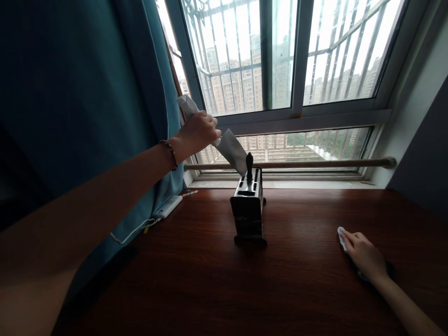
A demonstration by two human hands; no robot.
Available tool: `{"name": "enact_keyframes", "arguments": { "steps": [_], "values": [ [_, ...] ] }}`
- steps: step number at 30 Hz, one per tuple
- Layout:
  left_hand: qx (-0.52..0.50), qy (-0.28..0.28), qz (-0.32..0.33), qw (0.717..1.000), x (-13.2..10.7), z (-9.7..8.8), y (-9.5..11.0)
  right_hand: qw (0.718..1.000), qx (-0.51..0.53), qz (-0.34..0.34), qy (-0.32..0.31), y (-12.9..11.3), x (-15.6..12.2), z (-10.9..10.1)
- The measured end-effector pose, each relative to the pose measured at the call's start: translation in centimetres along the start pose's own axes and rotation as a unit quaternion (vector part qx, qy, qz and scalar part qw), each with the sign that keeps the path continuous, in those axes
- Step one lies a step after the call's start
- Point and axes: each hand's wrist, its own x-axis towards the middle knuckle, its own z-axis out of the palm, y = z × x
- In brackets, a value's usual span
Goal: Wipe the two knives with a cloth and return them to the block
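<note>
My left hand [200,127] is closed around the handle of a kitchen knife, raised above the far side of the table. White tissue or cloth [188,105] sticks out above my fist, and most of the handle is hidden. The knife's broad grey blade [231,150] slants down to the right, its lower end at the top of a metal knife holder [247,212]. I cannot tell whether the blade is inside a slot. A dark-handled tool [249,166] stands upright in the holder. Low on the right, my right hand [366,255] pinches a white folded tissue or cloth [342,239].
The holder stands on a dark red-brown wooden table [297,289]. A white device [168,206] with a cable lies at the left edge, by the blue curtain [119,93]. Behind runs a horizontal rail [315,163] before the window. Something dark [363,276] sits under my right hand.
</note>
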Motion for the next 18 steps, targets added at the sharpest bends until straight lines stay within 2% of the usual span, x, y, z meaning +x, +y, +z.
{"name": "enact_keyframes", "arguments": {
  "steps": [11,18],
  "values": [
    [0.042,0.002,0.015,0.999,0.5,-2.9,0.3,1.0,0.006,0.006,0.001,0.2,0.1,0.2],
    [0.082,-0.034,0.007,0.996,2.2,-4.0,0.6,1.0,0.005,-0.004,0.01,0.4,0.1,0.4]
  ]
}}
